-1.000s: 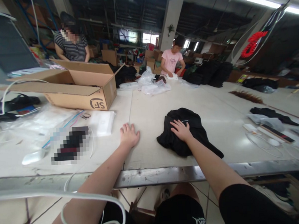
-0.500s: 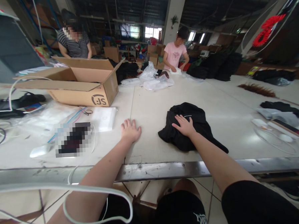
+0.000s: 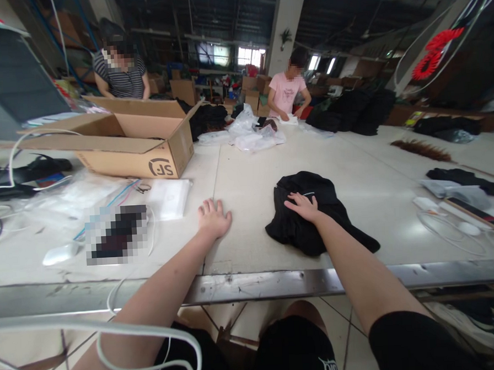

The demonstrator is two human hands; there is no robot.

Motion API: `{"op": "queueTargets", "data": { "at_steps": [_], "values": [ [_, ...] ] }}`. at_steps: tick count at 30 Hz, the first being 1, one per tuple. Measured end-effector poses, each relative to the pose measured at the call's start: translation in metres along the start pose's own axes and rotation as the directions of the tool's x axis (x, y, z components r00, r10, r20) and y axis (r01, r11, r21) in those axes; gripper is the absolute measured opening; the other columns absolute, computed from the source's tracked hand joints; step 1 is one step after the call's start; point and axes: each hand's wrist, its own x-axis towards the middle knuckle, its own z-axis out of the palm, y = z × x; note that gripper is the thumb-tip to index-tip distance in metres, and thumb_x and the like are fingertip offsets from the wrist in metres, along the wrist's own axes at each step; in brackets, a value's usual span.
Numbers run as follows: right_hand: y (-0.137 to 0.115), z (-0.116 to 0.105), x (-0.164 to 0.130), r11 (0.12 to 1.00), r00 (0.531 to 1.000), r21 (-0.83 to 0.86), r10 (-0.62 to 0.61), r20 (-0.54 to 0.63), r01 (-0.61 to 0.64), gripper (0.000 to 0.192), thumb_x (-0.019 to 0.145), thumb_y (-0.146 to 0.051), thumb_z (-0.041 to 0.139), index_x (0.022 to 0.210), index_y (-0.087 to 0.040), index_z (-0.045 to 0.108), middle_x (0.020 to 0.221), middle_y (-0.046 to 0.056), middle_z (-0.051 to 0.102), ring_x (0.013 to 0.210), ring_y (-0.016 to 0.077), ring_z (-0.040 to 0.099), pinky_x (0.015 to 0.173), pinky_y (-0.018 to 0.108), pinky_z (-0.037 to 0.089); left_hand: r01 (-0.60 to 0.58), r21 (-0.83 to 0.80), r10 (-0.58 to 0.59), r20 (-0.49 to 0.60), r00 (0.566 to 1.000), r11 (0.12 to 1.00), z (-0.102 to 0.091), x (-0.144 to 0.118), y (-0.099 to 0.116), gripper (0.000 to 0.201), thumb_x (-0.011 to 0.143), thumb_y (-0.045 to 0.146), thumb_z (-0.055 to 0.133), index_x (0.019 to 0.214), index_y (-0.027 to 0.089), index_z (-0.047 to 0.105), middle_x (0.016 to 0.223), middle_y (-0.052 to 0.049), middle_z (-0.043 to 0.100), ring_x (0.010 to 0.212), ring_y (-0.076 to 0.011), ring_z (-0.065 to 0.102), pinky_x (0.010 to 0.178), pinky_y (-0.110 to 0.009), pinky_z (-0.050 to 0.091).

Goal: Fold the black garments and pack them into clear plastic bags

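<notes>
- Head view: 1 black garment (image 3: 315,217), crumpled, on white table (image 3: 246,174) nr front edge.
- R hand (image 3: 304,207): fingers flat, spread on garment, not gripping.
- L hand (image 3: 213,218): palm down on bare table, fingers loose, holds nothing.
- Garment prob. soft, light, limp; best pinched at an edge.
- Also: 1 open cardboard box (image 3: 132,138), 2 co-workers at far side.

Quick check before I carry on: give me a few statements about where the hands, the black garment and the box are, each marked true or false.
1. The right hand rests on the black garment. True.
2. The left hand holds the garment. False: it lies flat on the bare table.
3. The cardboard box is closed. False: its flaps are open.
4. The box stands left of the garment. True.
</notes>
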Motion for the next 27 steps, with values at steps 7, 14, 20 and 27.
{"op": "queueTargets", "data": {
  "at_steps": [7, 14, 20, 27],
  "values": [
    [-0.048, 0.014, 0.005, 0.979, 0.934, 0.034, 0.202, -0.296, -0.201, 0.055, 0.095, -0.06, 0.035, 0.126, -0.019, 0.055, 0.139, 0.016, 0.053, 0.135, 0.0337, 0.039, 0.113, 0.069, 0.004, -0.097, 0.056, 0.093, 0.081, 0.992, 0.994, -0.008, 0.011, -0.009, 0.076, 0.096, 0.058, 0.027, 0.151, 0.005, 0.035, 0.151, -0.03, 0.037, 0.141, -0.0456, 0.032, 0.109, -0.057, 0.025],
    [-0.036, 0.022, 0.004, 0.987, 0.92, 0.101, 0.152, -0.36, -0.123, 0.037, 0.093, -0.049, 0.045, 0.114, -0.021, 0.06, 0.127, 0.011, 0.062, 0.124, 0.0291, 0.051, 0.114, 0.065, 0.009, -0.243, -0.011, 0.243, -0.03, 0.97, 0.97, -0.018, 0.022, -0.042, 0.055, 0.099, 0.053, 0.029, 0.13, 0.02, 0.06, 0.132, -0.019, 0.058, 0.125, -0.0357, 0.051, 0.102, -0.049, 0.038],
    [-0.036, 0.036, -0.005, 0.993, 0.937, 0.035, 0.115, -0.329, -0.11, 0.046, 0.096, -0.045, 0.039, 0.131, -0.019, 0.056, 0.148, 0.014, 0.049, 0.141, 0.0321, 0.036, 0.113, 0.071, 0.003, -0.237, -0.003, 0.236, -0.036, 0.971, 0.972, 0.001, -0.002, -0.05, 0.06, 0.099, 0.048, 0.033, 0.151, 0.018, 0.041, 0.159, -0.017, 0.034, 0.149, -0.0356, 0.026, 0.119, -0.052, 0.021],
    [-0.04, 0.036, -0.012, 0.992, 0.944, 0.014, 0.125, -0.305, -0.127, 0.047, 0.097, -0.043, 0.038, 0.135, -0.019, 0.054, 0.15, 0.014, 0.048, 0.144, 0.0304, 0.034, 0.113, 0.072, 0.004, -0.211, -0.051, 0.213, 0.032, 0.977, 0.976, -0.006, -0.004, -0.052, 0.06, 0.099, 0.047, 0.035, 0.152, 0.019, 0.039, 0.16, -0.015, 0.032, 0.15, -0.0322, 0.026, 0.121, -0.048, 0.023]
  ]
}}
